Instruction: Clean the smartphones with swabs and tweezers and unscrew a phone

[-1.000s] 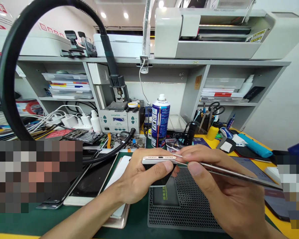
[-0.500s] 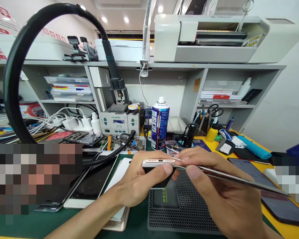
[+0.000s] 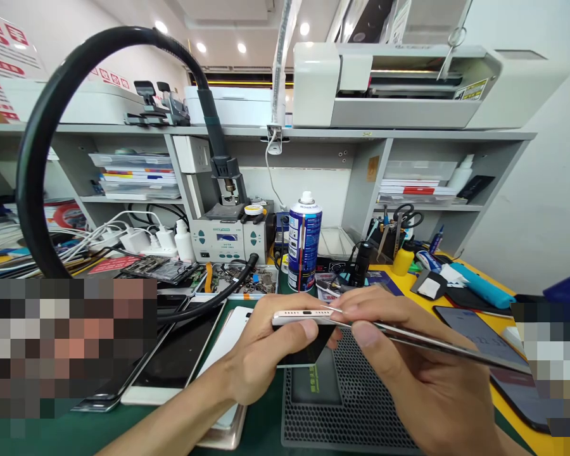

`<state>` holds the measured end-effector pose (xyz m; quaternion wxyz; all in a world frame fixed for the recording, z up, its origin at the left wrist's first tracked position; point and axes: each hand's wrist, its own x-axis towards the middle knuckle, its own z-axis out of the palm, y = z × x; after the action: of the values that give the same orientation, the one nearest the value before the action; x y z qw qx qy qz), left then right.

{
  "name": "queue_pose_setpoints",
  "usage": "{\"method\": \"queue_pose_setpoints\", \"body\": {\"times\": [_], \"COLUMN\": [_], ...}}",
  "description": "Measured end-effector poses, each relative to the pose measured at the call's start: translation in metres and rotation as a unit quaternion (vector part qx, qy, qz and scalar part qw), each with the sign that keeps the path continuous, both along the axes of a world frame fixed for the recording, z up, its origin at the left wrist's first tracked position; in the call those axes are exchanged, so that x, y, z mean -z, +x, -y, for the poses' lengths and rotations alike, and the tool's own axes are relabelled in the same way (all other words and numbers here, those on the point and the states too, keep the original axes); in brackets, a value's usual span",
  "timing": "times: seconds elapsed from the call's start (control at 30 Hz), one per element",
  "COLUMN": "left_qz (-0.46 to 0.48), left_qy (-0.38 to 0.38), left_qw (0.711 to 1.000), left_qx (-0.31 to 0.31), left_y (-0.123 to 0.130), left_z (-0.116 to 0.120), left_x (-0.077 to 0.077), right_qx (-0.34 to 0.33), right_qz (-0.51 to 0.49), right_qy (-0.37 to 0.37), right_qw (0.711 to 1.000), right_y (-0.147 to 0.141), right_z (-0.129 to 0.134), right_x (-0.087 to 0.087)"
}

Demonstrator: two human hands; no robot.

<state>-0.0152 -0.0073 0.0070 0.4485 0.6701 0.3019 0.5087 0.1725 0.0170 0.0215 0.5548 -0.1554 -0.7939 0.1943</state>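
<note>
My left hand (image 3: 275,345) is closed round a smartphone (image 3: 308,313), thumb over the screen side. The phone's bottom edge, with its charging port and speaker holes, faces me. Metal tweezers (image 3: 418,335) are pinched between the thumb and fingers of my right hand (image 3: 422,354). Their tips lie at the right end of the phone's bottom edge; I cannot tell whether they grip anything there. Below the phone is a black mat (image 3: 356,411) with a honeycomb pattern. Most of the phone's back is hidden by my left fingers.
Several phones (image 3: 175,354) lie on the left. Behind my hands stand a blue spray can (image 3: 304,244) and a hot-air station (image 3: 230,237), whose black hose (image 3: 26,171) arches over the left side. At right, another phone (image 3: 479,335) lies near a yellow bottle (image 3: 403,259).
The view has tilted up slightly, so the bench sits lower in it. The phone tips a little, and my left thumb has shifted slightly left. The tweezers stay at the phone's edge.
</note>
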Motion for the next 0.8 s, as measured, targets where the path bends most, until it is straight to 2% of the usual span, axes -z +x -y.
{"method": "queue_pose_setpoints", "body": {"times": [0.5, 0.8], "left_qz": [0.039, 0.033], "left_qy": [0.008, 0.004], "left_qw": [0.999, 0.999], "left_qx": [0.023, 0.009], "left_y": [-0.0010, -0.0013], "left_z": [-0.0009, -0.0004], "left_x": [0.0030, 0.0038], "right_qx": [-0.004, 0.000], "right_qz": [-0.013, -0.015], "right_qy": [0.003, 0.002], "right_qw": [1.000, 1.000], "right_y": [-0.0027, -0.0018], "right_z": [0.0010, 0.0024], "right_x": [0.0002, 0.0008]}}
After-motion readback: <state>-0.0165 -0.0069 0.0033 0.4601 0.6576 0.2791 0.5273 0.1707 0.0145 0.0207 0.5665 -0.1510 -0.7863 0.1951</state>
